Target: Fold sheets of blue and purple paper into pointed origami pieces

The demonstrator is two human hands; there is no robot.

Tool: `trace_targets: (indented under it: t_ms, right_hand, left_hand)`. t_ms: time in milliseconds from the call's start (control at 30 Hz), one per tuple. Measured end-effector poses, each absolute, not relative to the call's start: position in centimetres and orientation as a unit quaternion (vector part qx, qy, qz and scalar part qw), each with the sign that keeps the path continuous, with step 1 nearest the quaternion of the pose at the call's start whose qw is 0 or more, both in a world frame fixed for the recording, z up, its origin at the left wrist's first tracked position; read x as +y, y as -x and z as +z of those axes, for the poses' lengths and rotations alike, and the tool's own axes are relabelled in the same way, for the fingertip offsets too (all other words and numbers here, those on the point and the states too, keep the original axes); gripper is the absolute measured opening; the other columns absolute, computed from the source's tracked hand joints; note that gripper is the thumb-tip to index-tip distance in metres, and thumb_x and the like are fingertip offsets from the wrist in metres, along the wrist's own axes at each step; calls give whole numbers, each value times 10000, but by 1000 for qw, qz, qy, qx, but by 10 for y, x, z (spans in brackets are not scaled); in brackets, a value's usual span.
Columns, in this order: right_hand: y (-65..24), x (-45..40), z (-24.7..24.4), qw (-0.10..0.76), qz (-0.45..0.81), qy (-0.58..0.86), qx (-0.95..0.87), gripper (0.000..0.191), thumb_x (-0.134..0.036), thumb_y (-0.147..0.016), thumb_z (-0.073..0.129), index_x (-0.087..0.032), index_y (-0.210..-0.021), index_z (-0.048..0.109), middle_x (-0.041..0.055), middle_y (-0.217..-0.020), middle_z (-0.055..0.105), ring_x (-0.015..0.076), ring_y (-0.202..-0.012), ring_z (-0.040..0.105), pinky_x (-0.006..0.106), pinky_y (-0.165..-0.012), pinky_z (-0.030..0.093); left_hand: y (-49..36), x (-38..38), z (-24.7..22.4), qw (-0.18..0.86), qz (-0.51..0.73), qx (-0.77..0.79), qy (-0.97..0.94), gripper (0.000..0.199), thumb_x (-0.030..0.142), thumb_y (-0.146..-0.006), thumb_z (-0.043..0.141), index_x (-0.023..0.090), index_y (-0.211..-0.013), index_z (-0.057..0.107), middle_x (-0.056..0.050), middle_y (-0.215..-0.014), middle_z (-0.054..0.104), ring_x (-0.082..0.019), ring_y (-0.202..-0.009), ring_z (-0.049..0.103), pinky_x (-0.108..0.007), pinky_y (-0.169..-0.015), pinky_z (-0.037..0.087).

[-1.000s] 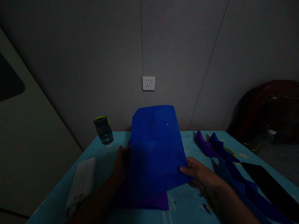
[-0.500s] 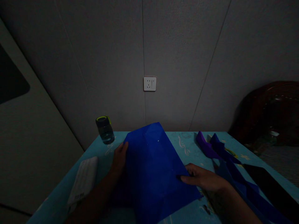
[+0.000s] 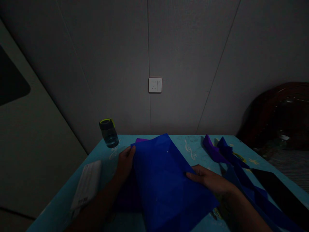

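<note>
A large sheet of blue paper point(image 3: 169, 180), marked with faint creases, is held up over the table between both hands. My left hand point(image 3: 126, 161) pinches its upper left corner. On the opposite edge, my right hand point(image 3: 205, 178) grips the paper with the thumb on top and the fingers behind. Beneath and to the left of the blue sheet lies purple paper point(image 3: 127, 193), mostly covered, with a bit of it showing past the sheet's top edge.
On the left stand a water bottle point(image 3: 109, 133) and a white box-like item point(image 3: 87, 183). Folded purple paper point(image 3: 213, 151), folded blue paper point(image 3: 243, 177) and a dark flat object point(image 3: 277, 190) lie on the right of the table point(image 3: 178, 141). A wall socket point(image 3: 155, 85) is ahead.
The blue sheet has dropped and shifted slightly right, uncovering some purple paper behind its top edge. Both hands keep hold; the right hand has risen slightly along the edge.
</note>
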State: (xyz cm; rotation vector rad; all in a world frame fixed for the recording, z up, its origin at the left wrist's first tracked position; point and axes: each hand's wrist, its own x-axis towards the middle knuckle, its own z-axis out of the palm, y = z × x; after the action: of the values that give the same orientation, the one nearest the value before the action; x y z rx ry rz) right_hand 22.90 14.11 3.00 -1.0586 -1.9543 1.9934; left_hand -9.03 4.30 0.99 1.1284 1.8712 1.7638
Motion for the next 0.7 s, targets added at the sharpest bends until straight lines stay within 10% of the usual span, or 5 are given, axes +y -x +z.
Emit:
trace_targets:
  t_ms: [267,500,700]
  right_hand:
    - [-221,137,33,89,719,259,-639,422,-510,-835,643,-117,-967,722,87,-831,739,194,-737,700,326,-752,538]
    - [-210,135,27,168,748,277,-579,419,-474,-827,674,-120,-1050,677,100,-863,739,198,-722,700,354,-764,536]
    - [-175,114,15,189,706,240,-638,549,-572,-889,524,-123,-1193,612,89,-901,707,215,-796,671,382,-803,521]
  left_hand:
    - [94,44,8,112,619,685,-366,389,506,-825,528,189,-601,520,53,-543,428,-128,-528,399,-238,-500,317]
    - [118,38,37,99,697,646,-296,376,464,-850,510,169,-1055,620,89,-503,413,-98,-408,371,-194,-395,289]
    - [120,27,53,74,650,664,-361,308,429,-868,476,171,-828,640,73,-481,412,-95,-415,384,-198,-411,298]
